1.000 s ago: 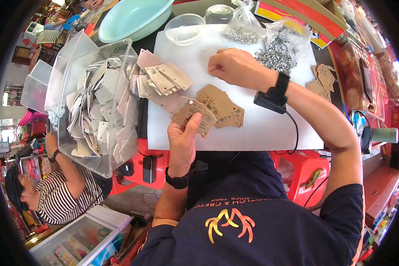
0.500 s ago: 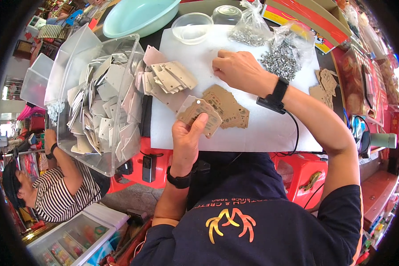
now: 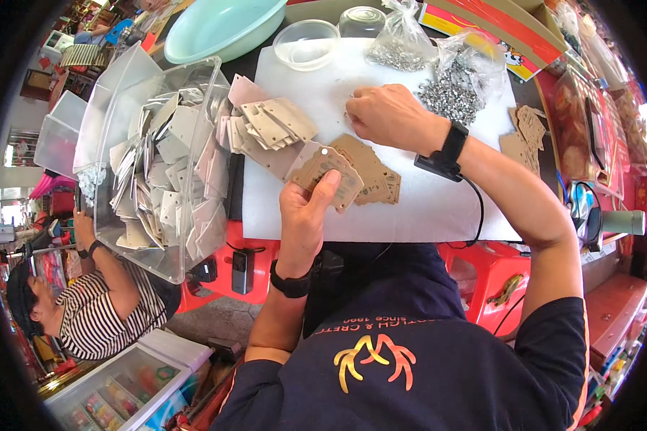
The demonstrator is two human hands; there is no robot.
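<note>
The left hand [image 3: 305, 215] is raised over the near edge of the white mat [image 3: 438, 208], its fingers [image 3: 322, 188] closed around a small stack of brown cardboard tags [image 3: 328, 176] — the thumb presses on top of the stack and a round hole shows near the upper end of the top tag. Just beside that stack, to the right, more brown tags [image 3: 372, 176] lie fanned flat on the mat. The right hand [image 3: 388, 115] rests farther back on the mat, knuckles up and fingers curled down toward the surface near a few small metal pieces; whether it pinches one cannot be told from this view. A black band with a cable sits on its wrist. Close to the right hand's far side, two clear plastic bags of small metal eyelets [image 3: 453, 90] sag open on the mat. To the left, a loose heap of pale pinkish-grey tags [image 3: 266, 129] lies at the mat's edge, touching a large clear plastic bin [image 3: 158, 165] filled with many more of the same. Behind the mat stand a clear round container [image 3: 307, 43] and a pale green basin [image 3: 219, 25]. Another person in a striped shirt [image 3: 97, 316] sits low at the left — well apart from the table.
</note>
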